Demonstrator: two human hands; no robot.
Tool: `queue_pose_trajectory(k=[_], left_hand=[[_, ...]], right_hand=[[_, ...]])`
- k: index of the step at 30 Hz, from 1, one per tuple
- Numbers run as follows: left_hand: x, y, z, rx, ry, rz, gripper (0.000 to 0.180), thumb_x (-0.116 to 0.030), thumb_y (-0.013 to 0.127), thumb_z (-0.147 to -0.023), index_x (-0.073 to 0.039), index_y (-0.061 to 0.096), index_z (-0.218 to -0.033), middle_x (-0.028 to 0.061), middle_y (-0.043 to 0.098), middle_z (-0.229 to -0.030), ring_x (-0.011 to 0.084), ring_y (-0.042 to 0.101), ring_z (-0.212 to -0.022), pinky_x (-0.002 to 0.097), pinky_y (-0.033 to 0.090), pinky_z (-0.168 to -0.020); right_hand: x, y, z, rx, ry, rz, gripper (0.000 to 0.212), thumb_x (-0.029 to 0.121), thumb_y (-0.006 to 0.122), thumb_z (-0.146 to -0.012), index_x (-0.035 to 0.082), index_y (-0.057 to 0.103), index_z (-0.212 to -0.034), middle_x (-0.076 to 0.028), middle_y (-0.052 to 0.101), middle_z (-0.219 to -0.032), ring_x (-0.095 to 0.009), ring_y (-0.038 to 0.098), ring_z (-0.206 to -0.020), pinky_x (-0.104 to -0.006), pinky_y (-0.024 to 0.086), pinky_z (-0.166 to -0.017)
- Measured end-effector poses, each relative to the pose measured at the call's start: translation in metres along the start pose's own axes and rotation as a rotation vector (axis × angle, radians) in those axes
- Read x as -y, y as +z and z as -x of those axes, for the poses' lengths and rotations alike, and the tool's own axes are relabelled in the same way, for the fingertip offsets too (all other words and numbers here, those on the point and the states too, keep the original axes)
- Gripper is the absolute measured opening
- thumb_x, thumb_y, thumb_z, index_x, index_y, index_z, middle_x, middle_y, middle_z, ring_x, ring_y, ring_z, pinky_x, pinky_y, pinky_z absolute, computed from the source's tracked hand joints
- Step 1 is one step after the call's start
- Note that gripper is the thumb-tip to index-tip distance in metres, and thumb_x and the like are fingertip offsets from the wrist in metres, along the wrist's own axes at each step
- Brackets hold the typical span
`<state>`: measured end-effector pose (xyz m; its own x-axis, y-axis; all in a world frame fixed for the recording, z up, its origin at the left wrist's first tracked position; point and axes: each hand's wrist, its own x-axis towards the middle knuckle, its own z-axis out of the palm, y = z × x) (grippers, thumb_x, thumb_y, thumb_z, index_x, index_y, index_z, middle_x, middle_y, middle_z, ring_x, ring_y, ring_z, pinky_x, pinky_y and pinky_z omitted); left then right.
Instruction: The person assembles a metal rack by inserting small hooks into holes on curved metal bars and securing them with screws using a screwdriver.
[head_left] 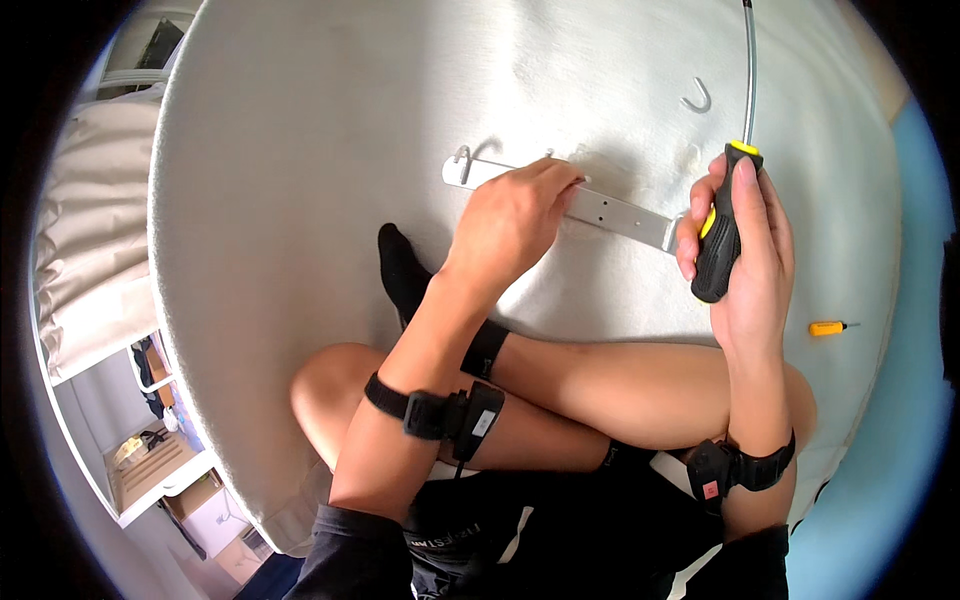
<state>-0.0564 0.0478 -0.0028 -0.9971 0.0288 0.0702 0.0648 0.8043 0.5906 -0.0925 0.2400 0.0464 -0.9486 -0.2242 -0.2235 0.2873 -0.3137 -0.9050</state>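
A silver metal hook rail [625,216] lies slantwise before me, with a hook [463,165] at its left end and small holes along its face. My left hand [515,220] is closed on the rail's middle, fingertips at its upper edge; the hand hides that stretch, and any small part in the pinch cannot be made out. My right hand [750,250] grips a black and yellow screwdriver [719,252] by the handle, its long shaft pointing up and away. The rail's right end reaches behind the right hand's fingers. A loose silver hook [699,97] rests farther off.
A small yellow screwdriver [827,328] lies right of my right forearm on the white padded surface [300,200]. My crossed legs [620,390] are close below the rail. Shelves [160,470] and a beige curtain [100,230] stand beyond the left edge.
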Motion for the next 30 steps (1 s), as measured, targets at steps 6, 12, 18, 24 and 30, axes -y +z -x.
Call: queue_pose_trajectory(k=[6, 12, 18, 24, 30], left_hand=[[0.014, 0.026, -0.002, 0.072, 0.250, -0.025, 0.038, -0.005, 0.072, -0.071, -0.001, 0.061, -0.107, 0.0114, 0.064, -0.105, 0.0295, 0.058, -0.101, 0.0384, 0.050, -0.085], [0.018, 0.020, -0.004, 0.039, 0.363, -0.111, 0.027, -0.003, 0.067, -0.077, 0.000, 0.062, -0.104, 0.0122, 0.065, -0.095, 0.0305, 0.061, -0.092, 0.0386, 0.051, -0.079], [0.012, 0.004, -0.012, -0.065, 0.186, -0.121, 0.015, -0.001, 0.060, -0.084, 0.002, 0.062, -0.098, 0.0162, 0.064, -0.090, 0.0329, 0.062, -0.083, 0.0389, 0.051, -0.074], [-0.028, -0.025, -0.011, -0.098, 0.019, 0.165, 0.011, -0.004, 0.055, -0.090, 0.000, 0.061, -0.098, 0.0149, 0.061, -0.081, 0.0314, 0.060, -0.071, 0.0362, 0.048, -0.065], [-0.035, -0.032, -0.004, -0.019, -0.104, 0.263, 0.013, -0.007, 0.055, -0.091, 0.001, 0.060, -0.100, 0.0173, 0.062, -0.082, 0.0314, 0.060, -0.070, 0.0359, 0.048, -0.066]], right_hand=[[-0.002, -0.011, -0.004, -0.029, 0.019, -0.050, 0.031, 0.034, 0.056, -0.095, 0.004, 0.053, -0.096, -0.005, 0.056, -0.075, -0.011, 0.053, -0.051, -0.0235, 0.040, -0.042], [0.000, -0.012, -0.008, -0.012, 0.027, -0.021, 0.029, 0.033, 0.048, -0.098, 0.005, 0.053, -0.098, -0.005, 0.054, -0.076, -0.012, 0.051, -0.054, -0.0241, 0.039, -0.044], [0.001, -0.014, -0.015, -0.083, -0.103, 0.031, 0.025, 0.024, 0.065, -0.090, 0.003, 0.053, -0.095, -0.004, 0.056, -0.077, -0.010, 0.052, -0.053, -0.0231, 0.040, -0.045], [0.002, -0.019, -0.019, -0.170, -0.125, 0.138, 0.040, 0.017, 0.078, -0.078, 0.002, 0.049, -0.101, -0.007, 0.062, -0.084, -0.010, 0.058, -0.062, -0.0226, 0.042, -0.047], [0.005, -0.014, -0.015, -0.088, -0.047, 0.077, 0.027, 0.011, 0.070, -0.085, 0.002, 0.054, -0.105, -0.008, 0.065, -0.095, -0.013, 0.061, -0.070, -0.0232, 0.042, -0.048]])
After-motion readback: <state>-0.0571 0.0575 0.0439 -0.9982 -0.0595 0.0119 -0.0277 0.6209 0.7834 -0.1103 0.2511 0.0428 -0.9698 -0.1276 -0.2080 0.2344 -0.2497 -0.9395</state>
